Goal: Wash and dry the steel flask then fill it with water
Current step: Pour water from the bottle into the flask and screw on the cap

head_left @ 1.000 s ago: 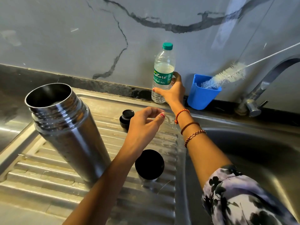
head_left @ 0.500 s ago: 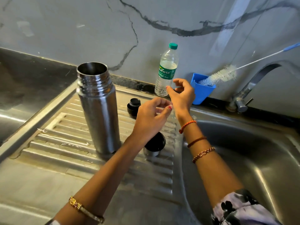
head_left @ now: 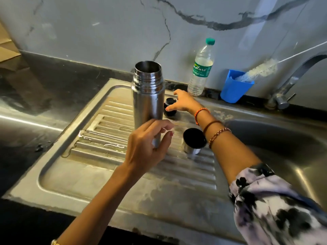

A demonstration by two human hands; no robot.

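Step in hand: the flask [head_left: 148, 96] is standing upright and uncapped on the ribbed drainboard [head_left: 109, 138], mouth open, so by my reckoning she is getting ready for the filling part; whether the washing and drying are fully done I cannot tell from here, though water is pooling on the ribs to the left.

Right hand [head_left: 182, 103]: it is reaching across toward the small black stopper [head_left: 170, 106] just right of the flask; the fingers are spreading wide, curling over the stopper but gripping nothing that I can see.

Left hand [head_left: 150, 147]: it is hovering in front of the lower flask, fingers loosely curved with a clear gap between thumb and forefinger; it is covering the base, so I cannot say for sure whether it is touching the steel.

Cup lid [head_left: 194, 141]: sitting on the drainboard, nearer and to the right of the flask, untouched.

Water bottle [head_left: 201, 71]: standing capped at the far wall, beside the blue cup [head_left: 233, 87] with the brush [head_left: 260, 69].

Next move calls for: a steady hold on the flask, and a water source brought to its narrow mouth, either the bottle or the tap [head_left: 290, 85] at far right.
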